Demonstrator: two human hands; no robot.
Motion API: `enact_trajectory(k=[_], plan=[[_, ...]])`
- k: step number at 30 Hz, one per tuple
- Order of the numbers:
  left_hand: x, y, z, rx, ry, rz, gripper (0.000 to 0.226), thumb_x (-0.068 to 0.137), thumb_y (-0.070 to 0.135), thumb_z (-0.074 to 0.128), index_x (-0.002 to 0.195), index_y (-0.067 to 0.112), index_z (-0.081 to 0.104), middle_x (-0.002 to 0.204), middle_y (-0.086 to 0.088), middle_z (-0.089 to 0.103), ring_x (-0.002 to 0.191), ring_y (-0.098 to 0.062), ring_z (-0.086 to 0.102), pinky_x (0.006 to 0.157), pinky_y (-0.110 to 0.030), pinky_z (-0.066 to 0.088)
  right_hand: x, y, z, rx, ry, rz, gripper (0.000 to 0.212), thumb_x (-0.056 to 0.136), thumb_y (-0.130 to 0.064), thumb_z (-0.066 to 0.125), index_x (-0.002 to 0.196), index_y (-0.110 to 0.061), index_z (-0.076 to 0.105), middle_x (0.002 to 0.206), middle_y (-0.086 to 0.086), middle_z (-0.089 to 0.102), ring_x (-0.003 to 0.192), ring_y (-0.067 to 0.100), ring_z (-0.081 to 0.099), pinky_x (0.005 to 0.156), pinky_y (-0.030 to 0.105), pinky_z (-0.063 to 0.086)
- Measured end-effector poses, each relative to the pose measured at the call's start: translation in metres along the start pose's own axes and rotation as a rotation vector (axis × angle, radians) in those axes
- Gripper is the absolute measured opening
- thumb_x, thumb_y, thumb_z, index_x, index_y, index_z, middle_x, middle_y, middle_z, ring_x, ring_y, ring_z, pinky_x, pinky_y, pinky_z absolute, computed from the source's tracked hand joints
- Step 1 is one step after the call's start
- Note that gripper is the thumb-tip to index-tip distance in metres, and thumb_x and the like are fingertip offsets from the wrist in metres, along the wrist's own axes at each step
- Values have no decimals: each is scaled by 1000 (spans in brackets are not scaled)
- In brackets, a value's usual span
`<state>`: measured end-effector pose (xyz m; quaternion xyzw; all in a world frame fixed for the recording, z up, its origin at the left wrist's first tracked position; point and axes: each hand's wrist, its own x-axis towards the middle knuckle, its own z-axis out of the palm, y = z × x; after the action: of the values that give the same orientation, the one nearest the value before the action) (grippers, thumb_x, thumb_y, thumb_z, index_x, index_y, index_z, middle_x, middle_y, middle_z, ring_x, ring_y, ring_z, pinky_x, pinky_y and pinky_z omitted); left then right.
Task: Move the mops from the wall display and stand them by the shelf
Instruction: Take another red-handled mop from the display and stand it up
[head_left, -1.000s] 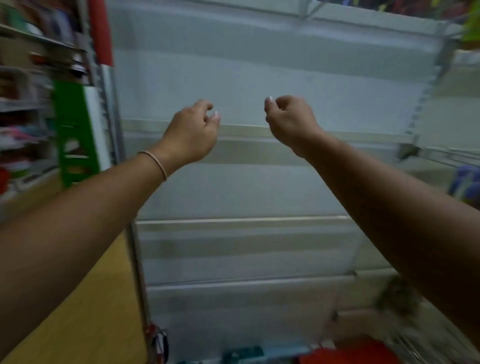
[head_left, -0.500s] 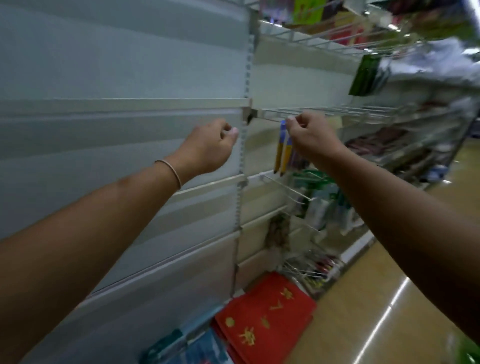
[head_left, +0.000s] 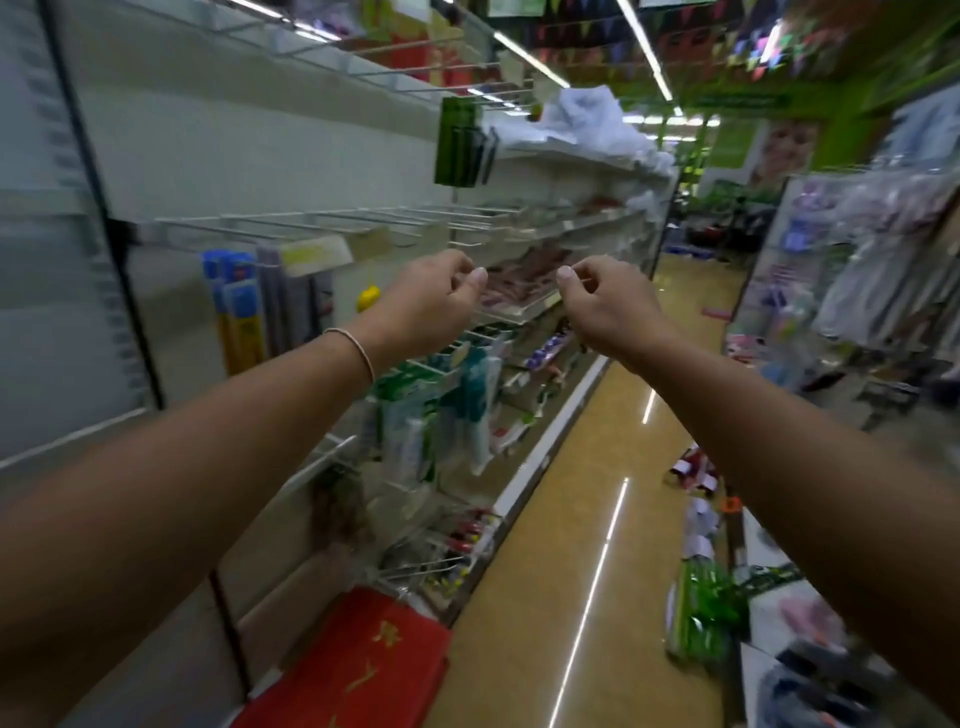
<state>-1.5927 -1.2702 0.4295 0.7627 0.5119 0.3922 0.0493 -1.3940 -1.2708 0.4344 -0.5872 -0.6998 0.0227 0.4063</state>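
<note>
Both my arms are stretched forward at chest height over a shop aisle. My left hand (head_left: 434, 299), with a thin band on its wrist, has its fingers curled in and thumb against forefinger, holding nothing. My right hand (head_left: 605, 301) is curled the same way, also with nothing in it, a hand's width to the right. Behind my left hand, long blue-and-yellow packs (head_left: 236, 317) and grey ones (head_left: 291, 306) hang from wire hooks (head_left: 322, 221) on the wall display. I cannot make out a mop in this blurred view.
A bare white slotted panel (head_left: 57, 270) stands at left. Shelves of packaged goods (head_left: 457, 405) run down the left side. Red mats (head_left: 363, 670) lie at the shelf foot. The yellow aisle floor (head_left: 587, 519) stretches ahead, with green items (head_left: 706, 608) and clothing racks (head_left: 872, 270) at right.
The view has swung right, from the bare white panel to the length of the aisle. Both hands stayed raised and curled, holding nothing throughout.
</note>
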Motion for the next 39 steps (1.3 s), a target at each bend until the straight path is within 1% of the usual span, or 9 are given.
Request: enact_trajectory(k=[4,14,19,21,26,28,31,35,39], plan=[[52,27,62,-48,-58,70,33,99,35,44,115,11,60,103,-7,65,92,-23,58,80,-31,45,26,62,-29,-24,58,66,35,101,-38,44,104,-11,66,93,3,64,93,23,60,82,37,47],[172,47,197,-80,-150,186,37,99,38,40,114,11,60,108,-12,66,98,-28,59,81,-35,46,93,196,-44,-100,128,242,29,101,-39,45,92,-17,61,76,-9,55,84,22,56,70,29,37],[246,38,268,-109,-192,228,36,100,35,40,113,8,61,109,-13,65,100,-29,58,80,-34,44,149,258,-30,-105,163,308,32,101,-40,45,100,-15,64,81,-5,59,80,20,57,64,29,38],[282,36,292,-128,-205,257,36,100,35,40,111,8,61,106,-12,65,98,-28,58,78,-34,44,177,280,-27,-114,189,321,32,101,-38,45,95,-14,64,77,-6,58,73,15,55,56,26,35],[372,34,347,-188,-238,292,39,100,38,39,121,10,58,113,-9,64,95,-20,55,76,-28,38,244,336,-23,-180,258,376,29,101,-37,45,92,-14,61,72,-10,52,65,4,46,53,23,30],[399,34,371,-222,-254,282,39,100,37,40,124,10,57,111,-8,64,92,-19,56,75,-28,41,263,359,-20,-187,263,390,30,101,-36,46,94,-13,63,72,-8,53,67,9,50,56,25,32],[431,29,415,-254,-312,292,37,99,35,44,126,13,55,108,-3,65,81,-11,59,61,-21,43,291,397,-18,-150,250,438,31,101,-36,46,99,-11,64,77,-6,56,77,17,54,63,28,39],[472,19,472,-248,-353,314,39,97,32,49,130,12,52,120,-9,63,101,-20,61,82,-31,52,329,453,-12,-133,259,481,31,99,-37,49,107,-11,65,89,-1,62,89,19,60,78,34,50],[521,14,531,-241,-369,288,37,98,29,47,130,11,54,118,-9,64,100,-21,62,83,-32,52,367,519,-3,-163,253,502,32,97,-35,54,116,-11,64,103,2,65,98,20,61,89,39,53]])
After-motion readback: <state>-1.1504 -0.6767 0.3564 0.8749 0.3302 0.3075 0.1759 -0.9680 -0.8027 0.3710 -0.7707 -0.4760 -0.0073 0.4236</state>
